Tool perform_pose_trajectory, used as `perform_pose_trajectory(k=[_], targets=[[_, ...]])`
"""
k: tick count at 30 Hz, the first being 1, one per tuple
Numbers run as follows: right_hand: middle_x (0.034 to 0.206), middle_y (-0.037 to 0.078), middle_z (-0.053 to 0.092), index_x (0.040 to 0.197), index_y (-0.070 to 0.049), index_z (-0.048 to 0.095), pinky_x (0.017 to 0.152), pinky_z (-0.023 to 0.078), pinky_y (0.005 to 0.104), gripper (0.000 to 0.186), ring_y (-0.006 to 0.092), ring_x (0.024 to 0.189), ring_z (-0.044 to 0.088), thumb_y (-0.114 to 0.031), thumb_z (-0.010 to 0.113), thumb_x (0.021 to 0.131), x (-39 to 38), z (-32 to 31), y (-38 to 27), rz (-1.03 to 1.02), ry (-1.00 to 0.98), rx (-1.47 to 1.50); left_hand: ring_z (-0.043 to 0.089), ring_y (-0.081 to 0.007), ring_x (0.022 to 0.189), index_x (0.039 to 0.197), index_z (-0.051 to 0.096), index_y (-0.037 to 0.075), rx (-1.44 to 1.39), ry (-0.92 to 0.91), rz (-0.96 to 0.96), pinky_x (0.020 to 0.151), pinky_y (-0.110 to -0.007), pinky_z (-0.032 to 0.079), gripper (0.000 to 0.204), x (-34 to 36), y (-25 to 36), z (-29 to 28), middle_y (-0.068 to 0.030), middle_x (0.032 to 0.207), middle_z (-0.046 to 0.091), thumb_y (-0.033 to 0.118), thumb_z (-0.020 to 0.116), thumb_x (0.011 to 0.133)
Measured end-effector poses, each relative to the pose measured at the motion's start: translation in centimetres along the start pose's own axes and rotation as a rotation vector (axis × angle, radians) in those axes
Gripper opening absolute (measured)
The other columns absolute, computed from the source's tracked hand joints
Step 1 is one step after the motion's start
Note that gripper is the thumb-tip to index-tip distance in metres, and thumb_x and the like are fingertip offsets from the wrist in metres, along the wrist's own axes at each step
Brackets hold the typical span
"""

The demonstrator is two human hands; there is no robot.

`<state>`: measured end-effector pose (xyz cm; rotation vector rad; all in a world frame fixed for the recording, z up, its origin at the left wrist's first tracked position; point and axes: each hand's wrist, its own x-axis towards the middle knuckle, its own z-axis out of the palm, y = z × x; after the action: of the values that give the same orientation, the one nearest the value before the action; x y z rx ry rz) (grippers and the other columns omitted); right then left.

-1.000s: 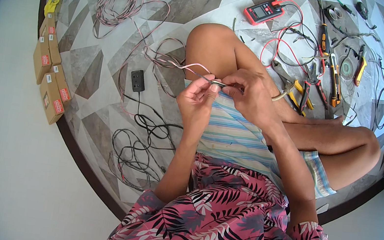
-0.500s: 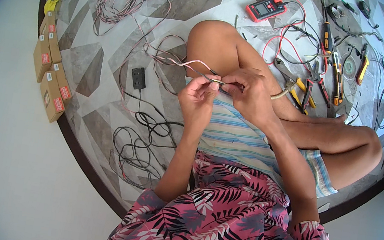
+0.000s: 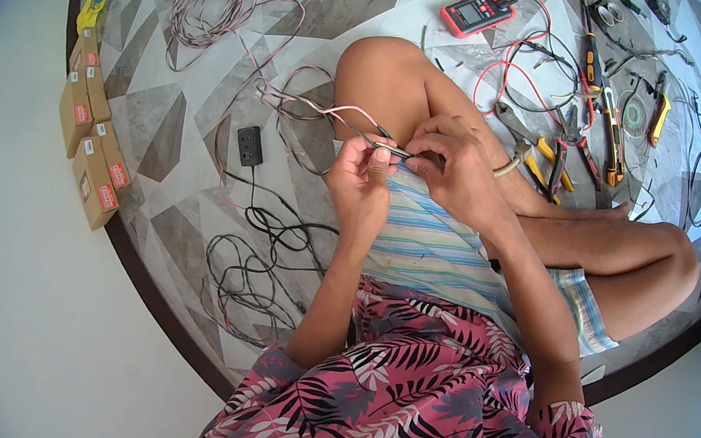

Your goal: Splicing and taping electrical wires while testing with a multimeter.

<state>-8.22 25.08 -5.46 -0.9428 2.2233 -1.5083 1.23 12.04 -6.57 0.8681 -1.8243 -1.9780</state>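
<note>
Two hands meet over my raised knee (image 3: 388, 89), and between them runs one thin wire (image 3: 313, 107) whose bare end I am working. My left hand (image 3: 361, 180) pinches it from below, thumb and forefinger pressed together on it; my right hand (image 3: 458, 167) closes its fingertips on the same end from the other side, just right of the left. The wire trails from that pinch leftward off the knee into loose loops on the tiled floor (image 3: 169, 156).

To do this well, I judge I should keep the left pinch steady as the anchor, close to the end, and let only the right fingertips turn or pull. A short free length between the two pinches should keep the strands from splaying. Resting both wrists near the knee would damp any shake.

Counting outward from the knee: one red meter (image 3: 479, 12) above and right of it, with red and black leads; one small black socket (image 3: 250, 145) to its left; one pink-and-black wire coil (image 3: 210, 8) up and left; one tangle of black cable (image 3: 256, 273) below left. About five small cardboard boxes (image 3: 89, 148) line the floor's edge far left. Right of the knee lie several yellow-handled tools (image 3: 603, 134); I cannot count them exactly.
</note>
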Motion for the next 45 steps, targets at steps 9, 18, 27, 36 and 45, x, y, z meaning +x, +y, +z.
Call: perform_pose_trajectory(k=[9, 18, 27, 36, 45], targets=[[0.093, 0.010, 0.067, 0.087, 0.000, 0.069, 0.086, 0.045, 0.0402, 0.015, 0.0293, 0.093, 0.062, 0.000, 0.075, 0.074, -0.2, 0.1, 0.0, -0.005, 0.009, -0.054, 0.065, -0.0108, 0.087, 0.102, 0.062, -0.004, -0.021, -0.137, 0.049, 0.078, -0.024, 0.053, 0.012, 0.0, 0.3, -0.5, -0.0097, 0.098, 0.070, 0.002, 0.068, 0.094], [0.092, 0.009, 0.068, 0.086, -0.001, 0.071, 0.084, 0.044, 0.0412, 0.011, 0.0291, 0.090, 0.062, -0.001, 0.073, 0.074, 0.0, 0.4, -0.3, 0.032, 0.056, -0.058, 0.065, -0.0097, 0.082, 0.103, 0.065, -0.006, 0.133, -0.117, 0.026, 0.073, -0.023, 0.053, 0.017, 0.9, 0.2, -1.4, -0.0083, 0.095, 0.071, 0.004, 0.072, 0.091], [0.087, 0.010, 0.067, 0.083, 0.000, 0.069, 0.078, 0.045, 0.0394, 0.010, 0.0289, 0.083, 0.061, 0.001, 0.074, 0.075, 0.3, 0.7, 0.0, -0.008, 0.016, -0.030, 0.067, -0.0127, 0.085, 0.107, 0.064, -0.006, -0.074, -0.108, -0.093, 0.077, -0.025, 0.056, 0.016, 0.3, 0.9, -1.0, -0.0097, 0.099, 0.071, 0.007, 0.065, 0.097], [0.094, 0.008, 0.066, 0.088, -0.003, 0.067, 0.076, 0.044, 0.0406, 0.017, 0.0309, 0.086, 0.059, -0.003, 0.075, 0.073, -1.2, 3.9, -0.3, -0.130, 0.222, -0.313, 0.065, -0.0113, 0.076, 0.118, 0.060, -0.005, 0.144, 0.031, -0.037, 0.066, -0.026, 0.056, 0.025, -0.2, 0.8, -1.6, -0.0084, 0.097, 0.068, 0.006, 0.065, 0.096], [0.102, 0.014, 0.066, 0.097, 0.000, 0.069, 0.084, 0.049, 0.0410, 0.026, 0.0333, 0.093, 0.063, -0.006, 0.079, 0.073, -1.1, 0.6, -0.9, -0.088, 0.108, -0.100, 0.066, -0.0150, 0.085, 0.120, 0.064, 0.000, 0.637, 0.139, 0.271, 0.075, -0.030, 0.052, 0.032, 0.0, 6.6, -5.8, -0.0090, 0.104, 0.069, 0.010, 0.073, 0.090]])
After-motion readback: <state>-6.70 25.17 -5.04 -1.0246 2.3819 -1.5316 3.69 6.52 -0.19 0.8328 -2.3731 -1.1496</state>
